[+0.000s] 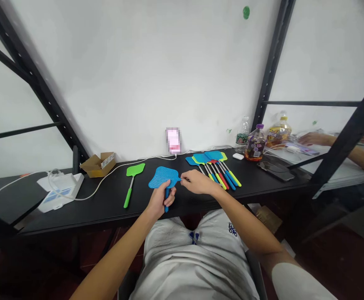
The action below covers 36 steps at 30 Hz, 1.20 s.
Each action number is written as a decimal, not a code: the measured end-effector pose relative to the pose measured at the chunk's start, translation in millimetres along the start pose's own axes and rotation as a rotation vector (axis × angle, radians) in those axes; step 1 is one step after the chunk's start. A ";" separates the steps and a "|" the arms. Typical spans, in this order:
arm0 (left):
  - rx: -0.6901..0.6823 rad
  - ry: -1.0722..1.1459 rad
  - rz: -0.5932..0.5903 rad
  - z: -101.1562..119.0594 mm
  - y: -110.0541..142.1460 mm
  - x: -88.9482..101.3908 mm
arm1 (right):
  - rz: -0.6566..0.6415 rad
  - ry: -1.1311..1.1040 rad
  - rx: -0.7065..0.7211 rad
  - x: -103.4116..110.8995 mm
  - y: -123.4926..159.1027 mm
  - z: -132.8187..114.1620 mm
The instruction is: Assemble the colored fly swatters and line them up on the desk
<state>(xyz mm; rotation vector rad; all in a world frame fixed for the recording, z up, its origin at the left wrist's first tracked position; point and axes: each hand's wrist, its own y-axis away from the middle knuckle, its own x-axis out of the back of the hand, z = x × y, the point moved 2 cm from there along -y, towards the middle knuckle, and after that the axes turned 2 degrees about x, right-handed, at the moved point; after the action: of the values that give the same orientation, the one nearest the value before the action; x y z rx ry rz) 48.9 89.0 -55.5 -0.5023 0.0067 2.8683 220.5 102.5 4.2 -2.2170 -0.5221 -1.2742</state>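
In the head view, the step in hand appears to be working at the neck of a blue head, just above the front edge of the black table. The left hand has its fingers curled round a blue handle, thumb against the mesh; the right hand pinches the neck, fingertips closed. Whether head and handle are joined cannot be told. A next move at the neck would call for a firm left hold and a precise right pinch, lined up with the neck.

The head is a thin, flared plastic mesh; the handle looks smooth and straight. At nine o'clock from the hands lies a green swatter, its slim shaft metallic. Between two and three, overlapping swatters fan out, blue, yellow-green and red. A phone stands at twelve.
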 end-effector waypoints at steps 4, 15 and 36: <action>0.011 0.033 -0.009 -0.3 -1.6 0.7 | 0.035 -0.005 0.026 -2.5 -2.6 4.3; -0.047 0.063 0.051 0.7 3.1 -3.6 | 0.041 -0.051 0.034 -4.0 -3.1 8.9; -0.152 0.110 0.226 -1.5 3.5 -2.8 | -0.055 -0.077 -0.050 -8.2 -5.8 8.6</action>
<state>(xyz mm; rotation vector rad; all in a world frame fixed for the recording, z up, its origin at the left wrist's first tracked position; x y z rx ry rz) 51.1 84.9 -56.1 -0.7322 -0.1455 3.0720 219.1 111.7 -5.1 -2.3153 -0.5903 -1.2455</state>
